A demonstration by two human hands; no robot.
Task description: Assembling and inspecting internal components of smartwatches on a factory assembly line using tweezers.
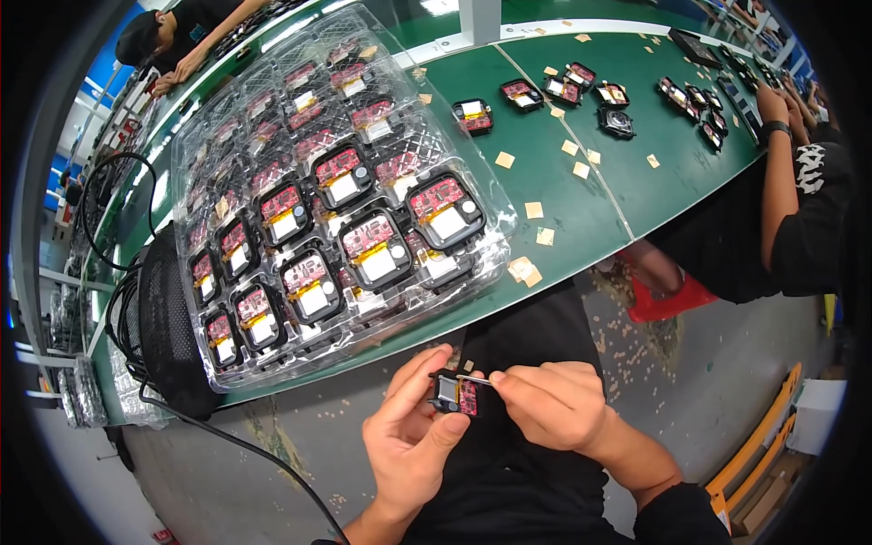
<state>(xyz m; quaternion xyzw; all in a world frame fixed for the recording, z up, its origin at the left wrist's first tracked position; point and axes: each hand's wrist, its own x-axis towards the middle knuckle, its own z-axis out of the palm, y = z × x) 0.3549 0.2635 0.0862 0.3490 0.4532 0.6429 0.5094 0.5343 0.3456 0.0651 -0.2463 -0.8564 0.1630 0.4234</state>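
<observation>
Left hand (411,445): fingers clamped on a small black module (454,395) with a red circuit board and a pale square face, thumb on its near side, other fingers behind it. The module is held in the air above the person's lap, clear of the green tabletop (581,209), just below its near edge.

Right hand (545,404): fingers pinched together on a thin pale strip (477,379), which runs to the top edge of the module and touches it. Both hands are close together, the fingertips almost meeting at the module.

On the tabletop directly ahead of the hands lies a stack of clear plastic trays (272,118). The compartments of the top tray hold further modules of the same kind, each black-framed with a red board and a white or yellow patch; one of these (445,211) sits in the compartment at the tray's right corner. The tray stack overhangs the near edge of the tabletop slightly.

To the left of the trays stands a black mesh object (168,318), with black cables (227,436) trailing from beside it.

Small tan paper squares (534,210) are scattered over the tabletop to the right of the trays. Farther off, loose modules (472,115) lie in a row.

A second person in a black sleeve (799,227) works at the right; a third person (163,41) leans over the tabletop at the far left.
</observation>
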